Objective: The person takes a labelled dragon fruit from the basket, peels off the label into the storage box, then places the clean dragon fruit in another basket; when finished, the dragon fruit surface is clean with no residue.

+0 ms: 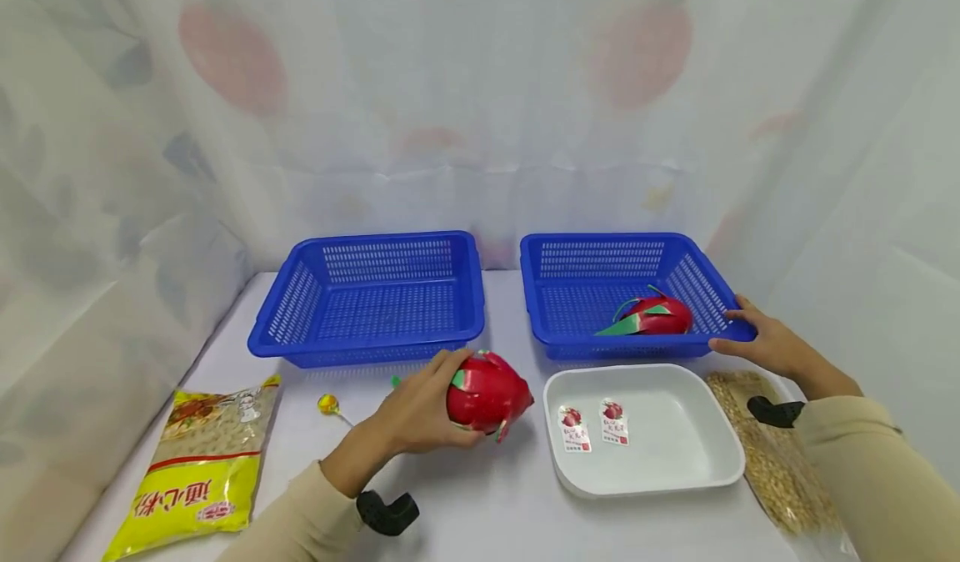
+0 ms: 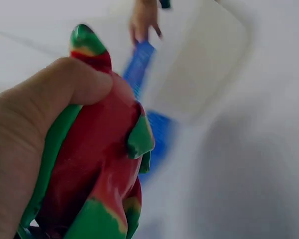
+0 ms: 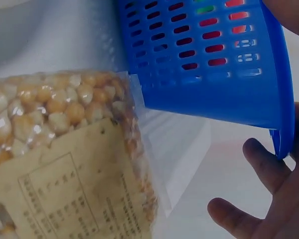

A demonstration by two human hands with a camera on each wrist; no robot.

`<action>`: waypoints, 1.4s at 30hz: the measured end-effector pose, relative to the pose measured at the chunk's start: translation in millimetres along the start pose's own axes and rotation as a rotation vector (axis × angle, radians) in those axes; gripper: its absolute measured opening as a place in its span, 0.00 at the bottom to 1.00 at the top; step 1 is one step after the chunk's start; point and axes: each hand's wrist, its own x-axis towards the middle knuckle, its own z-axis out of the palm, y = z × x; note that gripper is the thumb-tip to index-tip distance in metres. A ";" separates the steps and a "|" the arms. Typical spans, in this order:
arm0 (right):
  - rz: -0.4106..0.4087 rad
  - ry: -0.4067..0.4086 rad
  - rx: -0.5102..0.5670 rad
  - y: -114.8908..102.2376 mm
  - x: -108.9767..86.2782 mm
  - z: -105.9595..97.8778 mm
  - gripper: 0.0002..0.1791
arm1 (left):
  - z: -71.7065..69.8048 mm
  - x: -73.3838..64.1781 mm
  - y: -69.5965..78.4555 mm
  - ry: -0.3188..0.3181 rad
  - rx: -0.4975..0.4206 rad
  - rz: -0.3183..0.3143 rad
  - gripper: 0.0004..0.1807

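My left hand (image 1: 420, 408) grips a red dragon fruit (image 1: 491, 395) with green-tipped scales, above the table in front of the gap between two blue baskets. In the left wrist view the thumb (image 2: 77, 82) presses along the fruit's side; the other fingers are hidden. My right hand (image 1: 776, 349) holds the right front corner of the right blue basket (image 1: 607, 347) by its rim. A second dragon fruit (image 1: 663, 316) lies inside that basket. A bit of green shows behind my left hand, too covered to identify.
The left blue basket (image 1: 367, 352) has nothing in it. A white tray (image 1: 675, 437) bears two dragon fruit stickers (image 1: 573, 430). A yellow pasta bag (image 1: 206, 462) and a lollipop (image 1: 328, 404) lie left; a bag of kernels (image 1: 772, 462) lies right, partly under my right forearm.
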 end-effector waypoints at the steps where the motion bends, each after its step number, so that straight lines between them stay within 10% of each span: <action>1: -0.004 0.001 -0.003 -0.6 0.0 0.4 0.49 | -4.7 7.7 7.6 0.011 -0.009 0.013 0.54; 9: 0.006 0.002 0.026 -5.3 -2.6 1.6 0.50 | -28.1 98.6 66.9 0.024 0.041 0.033 0.54; 21: 0.009 -0.018 0.062 -0.3 -17.1 5.5 0.49 | 23.9 209.9 106.9 0.028 -0.129 -0.397 0.58; 26: 0.007 -0.010 0.062 -4.1 -20.6 8.0 0.49 | 48.7 234.0 108.7 0.055 -0.134 -0.540 0.59; 34: 0.009 -0.010 0.071 -10.3 -27.7 18.0 0.49 | 90.0 240.4 96.1 0.108 -0.114 -0.603 0.56; 42: 0.023 -0.007 0.052 -10.0 -28.7 17.4 0.49 | 102.8 242.6 87.5 0.134 -0.191 -0.455 0.43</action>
